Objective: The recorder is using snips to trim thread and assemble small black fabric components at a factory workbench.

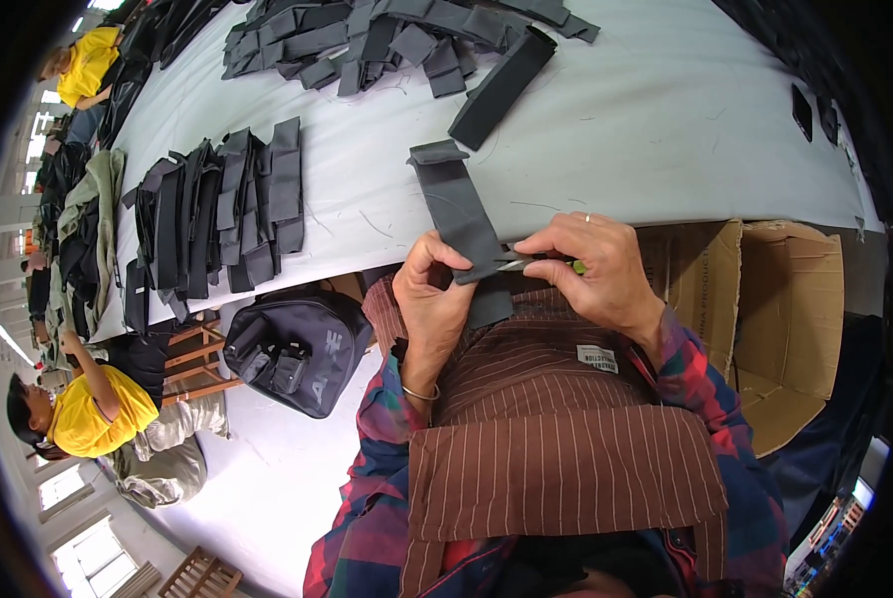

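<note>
A dark grey fabric strip (456, 204) reaches from the table's near edge down over my lap, its far end folded over. My left hand (431, 291) pinches the strip near its lower part between thumb and fingers. In my right hand (598, 271) is a small pair of thread snips (513, 265), mostly hidden by the fingers; a metal tip and a bit of green show. The tip meets the strip's right edge, just beside my left thumb.
On the white-covered table (366, 159) lie a row of dark strips (217, 209), a heap of strips (376, 40) and a thicker dark piece (503, 88). A backpack (302, 349) is at left, a cardboard box (785, 319) at right. Two people in yellow (102, 409) are at left.
</note>
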`<move>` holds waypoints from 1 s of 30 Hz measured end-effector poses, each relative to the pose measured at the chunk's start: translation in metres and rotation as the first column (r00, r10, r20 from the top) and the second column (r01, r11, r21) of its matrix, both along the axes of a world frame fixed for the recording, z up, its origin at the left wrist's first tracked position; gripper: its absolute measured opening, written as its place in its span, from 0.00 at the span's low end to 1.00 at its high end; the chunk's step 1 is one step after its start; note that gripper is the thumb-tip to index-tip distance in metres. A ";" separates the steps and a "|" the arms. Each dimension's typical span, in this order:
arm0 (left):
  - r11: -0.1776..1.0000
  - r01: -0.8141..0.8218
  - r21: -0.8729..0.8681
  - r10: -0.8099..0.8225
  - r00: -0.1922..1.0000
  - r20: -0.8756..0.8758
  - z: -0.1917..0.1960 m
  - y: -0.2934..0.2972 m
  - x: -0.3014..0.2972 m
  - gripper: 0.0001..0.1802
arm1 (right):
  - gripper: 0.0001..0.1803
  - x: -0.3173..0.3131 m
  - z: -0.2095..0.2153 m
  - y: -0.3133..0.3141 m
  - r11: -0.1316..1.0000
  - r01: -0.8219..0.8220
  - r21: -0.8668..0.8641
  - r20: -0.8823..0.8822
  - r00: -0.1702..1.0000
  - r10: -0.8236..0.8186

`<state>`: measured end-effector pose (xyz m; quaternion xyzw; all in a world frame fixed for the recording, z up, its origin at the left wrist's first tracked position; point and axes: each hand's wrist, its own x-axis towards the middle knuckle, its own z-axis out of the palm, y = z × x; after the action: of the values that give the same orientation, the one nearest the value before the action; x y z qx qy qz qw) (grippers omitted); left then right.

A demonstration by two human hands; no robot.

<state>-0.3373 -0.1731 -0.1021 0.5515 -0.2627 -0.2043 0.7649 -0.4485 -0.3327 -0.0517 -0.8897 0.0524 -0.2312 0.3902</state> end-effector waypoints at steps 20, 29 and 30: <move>0.999 -0.010 0.050 0.009 1.000 0.024 0.001 0.000 -0.001 0.11 | 0.08 -0.004 -0.004 0.000 0.999 0.010 0.050 -0.007 1.000 -0.010; 1.000 -0.004 0.031 0.003 0.999 0.035 -0.003 0.001 0.000 0.11 | 0.08 -0.004 -0.006 0.002 0.999 0.031 0.021 0.009 0.999 -0.032; 1.000 -0.005 0.031 0.004 0.999 0.035 -0.002 0.001 0.000 0.11 | 0.08 -0.004 -0.006 0.002 0.999 0.029 0.021 0.014 0.999 -0.029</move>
<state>-0.3373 -0.1718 -0.1045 0.5672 -0.2716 -0.1970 0.7521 -0.4526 -0.3311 -0.0575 -0.8831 0.0647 -0.2426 0.3962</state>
